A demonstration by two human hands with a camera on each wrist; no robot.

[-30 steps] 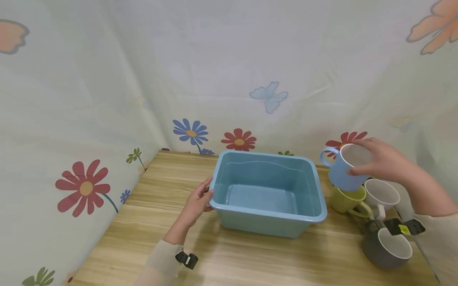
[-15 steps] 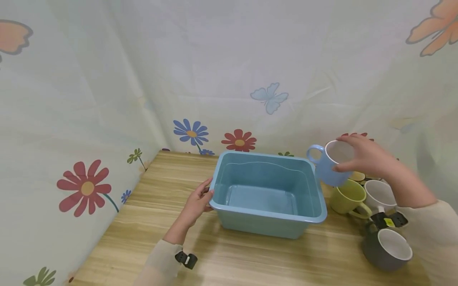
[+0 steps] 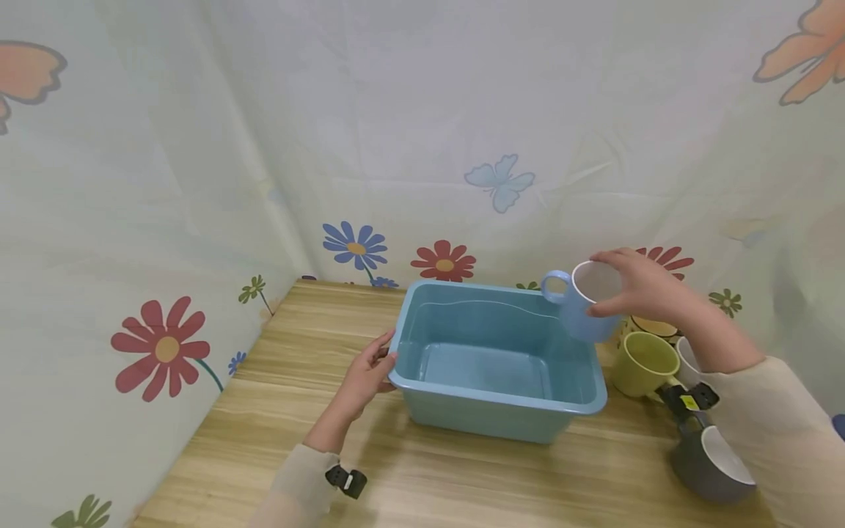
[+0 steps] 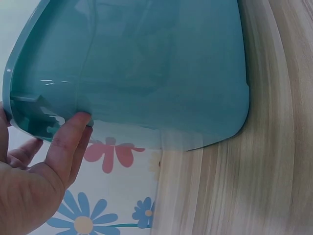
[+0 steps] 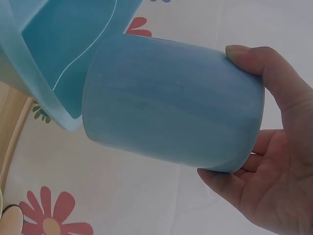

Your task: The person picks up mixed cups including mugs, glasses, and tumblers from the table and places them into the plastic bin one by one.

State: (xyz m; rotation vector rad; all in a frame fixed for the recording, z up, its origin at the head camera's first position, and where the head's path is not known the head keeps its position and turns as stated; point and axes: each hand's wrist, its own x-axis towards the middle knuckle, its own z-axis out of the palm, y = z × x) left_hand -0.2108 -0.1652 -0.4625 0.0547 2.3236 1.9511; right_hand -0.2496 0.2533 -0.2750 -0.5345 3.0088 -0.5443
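One blue bin (image 3: 498, 411) sits on the wooden table (image 3: 317, 345), open side up, nothing visible inside. Two hands in view. Left hand (image 3: 365, 375) rests against the bin's left short end, fingers (image 4: 68, 142) near straight, tips touching under the rim; not wrapped round it. Right hand (image 3: 643, 290) holds 1 blue mug (image 3: 581, 304) by the rim end, thumb on one side & fingers on the other, curled round it; mug tilted, mouth toward the camera in head view, handle pointing left. Mug is in the air just over the bin's far right corner, not touching the rim as far as right wrist view shows.

Other mugs on table right of bin, 4 seen in all: 1 yellow-green mug (image 3: 643, 364) just beside the bin, 1 white mug (image 3: 686, 352) mostly hidden behind the right forearm, 1 grey mug (image 3: 709, 466) w/ white inside nearer the camera, 1 part-hidden mug (image 3: 653, 325) behind the yellow-green one, colour unclear. Flower-print sheet (image 3: 198, 183) behind & left of table. Wrist cams strapped on both sleeves.
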